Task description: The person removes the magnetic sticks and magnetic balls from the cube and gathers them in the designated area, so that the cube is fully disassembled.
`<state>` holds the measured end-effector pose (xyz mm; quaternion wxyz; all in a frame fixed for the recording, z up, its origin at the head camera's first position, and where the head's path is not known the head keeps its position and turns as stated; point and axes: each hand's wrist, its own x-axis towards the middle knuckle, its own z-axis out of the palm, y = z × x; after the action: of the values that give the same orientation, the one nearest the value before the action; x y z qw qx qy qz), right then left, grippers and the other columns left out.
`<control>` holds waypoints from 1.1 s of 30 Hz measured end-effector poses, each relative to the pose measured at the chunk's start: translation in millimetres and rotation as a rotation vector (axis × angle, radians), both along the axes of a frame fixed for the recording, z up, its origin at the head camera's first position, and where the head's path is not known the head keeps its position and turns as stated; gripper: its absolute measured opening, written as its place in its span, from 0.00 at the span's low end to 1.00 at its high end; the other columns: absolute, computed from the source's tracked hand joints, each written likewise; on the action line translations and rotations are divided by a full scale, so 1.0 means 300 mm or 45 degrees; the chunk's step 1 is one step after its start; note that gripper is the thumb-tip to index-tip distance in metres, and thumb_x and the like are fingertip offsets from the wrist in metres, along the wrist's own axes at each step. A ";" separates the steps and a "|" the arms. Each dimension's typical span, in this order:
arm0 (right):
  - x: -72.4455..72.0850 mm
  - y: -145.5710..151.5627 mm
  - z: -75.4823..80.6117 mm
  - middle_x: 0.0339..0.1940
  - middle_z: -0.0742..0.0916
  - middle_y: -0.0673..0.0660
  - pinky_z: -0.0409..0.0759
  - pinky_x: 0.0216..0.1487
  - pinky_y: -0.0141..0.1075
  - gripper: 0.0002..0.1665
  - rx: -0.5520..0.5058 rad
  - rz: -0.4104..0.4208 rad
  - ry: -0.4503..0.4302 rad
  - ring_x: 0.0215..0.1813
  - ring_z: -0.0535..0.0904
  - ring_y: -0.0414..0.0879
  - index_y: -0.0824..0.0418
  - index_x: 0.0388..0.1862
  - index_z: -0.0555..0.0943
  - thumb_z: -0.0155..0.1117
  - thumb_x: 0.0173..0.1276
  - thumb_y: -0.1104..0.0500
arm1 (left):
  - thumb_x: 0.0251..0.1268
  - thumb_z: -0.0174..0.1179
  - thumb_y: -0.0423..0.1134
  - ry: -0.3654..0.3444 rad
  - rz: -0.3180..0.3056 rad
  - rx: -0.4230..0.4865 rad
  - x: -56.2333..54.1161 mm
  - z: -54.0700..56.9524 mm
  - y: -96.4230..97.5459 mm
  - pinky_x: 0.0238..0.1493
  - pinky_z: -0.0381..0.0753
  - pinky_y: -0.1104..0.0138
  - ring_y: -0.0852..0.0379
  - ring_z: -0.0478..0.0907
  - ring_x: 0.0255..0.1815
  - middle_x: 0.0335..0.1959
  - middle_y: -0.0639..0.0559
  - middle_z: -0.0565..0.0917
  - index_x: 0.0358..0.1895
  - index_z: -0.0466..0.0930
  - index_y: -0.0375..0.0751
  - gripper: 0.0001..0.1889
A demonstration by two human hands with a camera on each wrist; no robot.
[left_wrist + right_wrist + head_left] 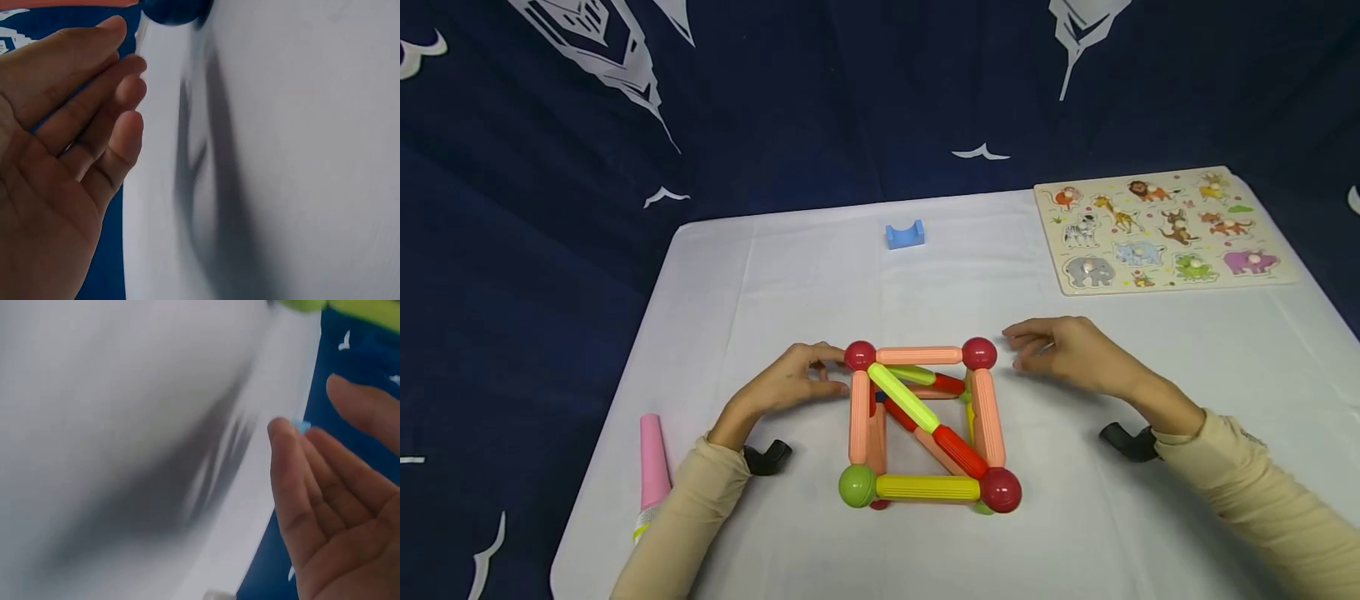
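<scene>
A box-shaped frame of rods and balls, apparently a magnetic building set, stands on the white table; its top has salmon rods (919, 356), a yellow rod (928, 487), red balls (1002, 490) and one green ball (857, 486). A lime-and-red diagonal (904, 397) crosses the top. My left hand (797, 377) is at the frame's left side, fingers loosely bent; whether a fingertip touches it I cannot tell. In the left wrist view the palm holds nothing, below a blue ball (174, 9). My right hand (1071, 354) hovers apart from the frame's right side, holding nothing.
A small light-blue block (905, 235) lies behind the frame. The wooden animal puzzle board (1206, 277) lies at the back right. Beside my left forearm is a pink cone-shaped object (654, 462), partly hidden by the sleeve. A dark blue patterned cloth (850, 108) hangs behind the table.
</scene>
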<state>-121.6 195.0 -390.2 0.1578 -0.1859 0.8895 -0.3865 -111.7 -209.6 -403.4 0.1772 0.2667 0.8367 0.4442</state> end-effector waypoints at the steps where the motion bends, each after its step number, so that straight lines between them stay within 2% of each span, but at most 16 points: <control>1: 0.006 -0.011 -0.007 0.43 0.88 0.55 0.84 0.44 0.37 0.24 -0.021 0.026 -0.020 0.43 0.84 0.45 0.65 0.57 0.81 0.71 0.61 0.65 | 0.57 0.70 0.29 -0.016 -0.002 0.005 0.001 -0.002 0.005 0.38 0.78 0.66 0.53 0.75 0.34 0.44 0.51 0.85 0.52 0.84 0.38 0.18; 4: 0.021 -0.044 -0.033 0.40 0.88 0.52 0.83 0.43 0.33 0.22 -0.078 0.108 -0.076 0.41 0.84 0.43 0.66 0.55 0.82 0.72 0.61 0.65 | 0.57 0.70 0.30 -0.069 -0.003 0.011 0.004 -0.009 0.019 0.34 0.76 0.69 0.55 0.74 0.30 0.41 0.50 0.85 0.52 0.84 0.36 0.17; 8: 0.037 -0.082 -0.065 0.42 0.88 0.53 0.84 0.44 0.34 0.23 -0.155 0.187 -0.122 0.42 0.84 0.43 0.68 0.55 0.81 0.72 0.60 0.64 | 0.57 0.69 0.29 -0.092 0.007 0.030 0.007 -0.020 0.032 0.33 0.76 0.69 0.56 0.74 0.29 0.41 0.49 0.85 0.52 0.84 0.34 0.17; 13: 0.047 -0.107 -0.081 0.41 0.88 0.53 0.85 0.43 0.34 0.21 -0.217 0.207 -0.123 0.41 0.85 0.43 0.69 0.52 0.82 0.72 0.59 0.67 | 0.56 0.69 0.27 -0.117 0.010 0.075 0.006 -0.034 0.041 0.34 0.80 0.69 0.56 0.79 0.31 0.38 0.47 0.86 0.48 0.84 0.31 0.15; 17: 0.050 -0.114 -0.083 0.40 0.88 0.53 0.85 0.42 0.35 0.21 -0.219 0.214 -0.115 0.39 0.85 0.43 0.68 0.51 0.83 0.72 0.57 0.69 | 0.56 0.67 0.23 -0.171 -0.006 0.111 0.002 -0.043 0.048 0.38 0.84 0.67 0.55 0.83 0.35 0.38 0.45 0.87 0.48 0.83 0.28 0.15; 21: 0.048 -0.115 -0.085 0.39 0.88 0.53 0.85 0.42 0.35 0.20 -0.210 0.218 -0.099 0.39 0.84 0.44 0.69 0.51 0.83 0.72 0.57 0.70 | 0.55 0.63 0.19 -0.171 -0.026 0.130 -0.006 -0.052 0.058 0.40 0.85 0.66 0.55 0.84 0.37 0.39 0.41 0.87 0.47 0.82 0.24 0.15; 26: 0.026 -0.116 -0.079 0.38 0.88 0.52 0.84 0.44 0.37 0.19 -0.146 0.217 -0.060 0.41 0.84 0.44 0.68 0.50 0.84 0.73 0.58 0.69 | 0.56 0.62 0.19 -0.121 -0.017 0.086 -0.027 -0.053 0.067 0.39 0.85 0.65 0.56 0.84 0.36 0.38 0.43 0.87 0.46 0.83 0.25 0.13; 33: -0.051 -0.134 -0.064 0.38 0.88 0.53 0.83 0.43 0.38 0.17 -0.091 0.181 -0.050 0.40 0.83 0.45 0.67 0.48 0.85 0.71 0.59 0.68 | 0.59 0.62 0.21 -0.076 0.054 0.047 -0.093 -0.047 0.067 0.42 0.85 0.65 0.56 0.84 0.38 0.39 0.46 0.87 0.45 0.85 0.29 0.11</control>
<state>-136.9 154.7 -409.3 0.1955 -0.2465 0.8565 -0.4092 -139.7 -189.4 -417.7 0.1876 0.2387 0.8283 0.4708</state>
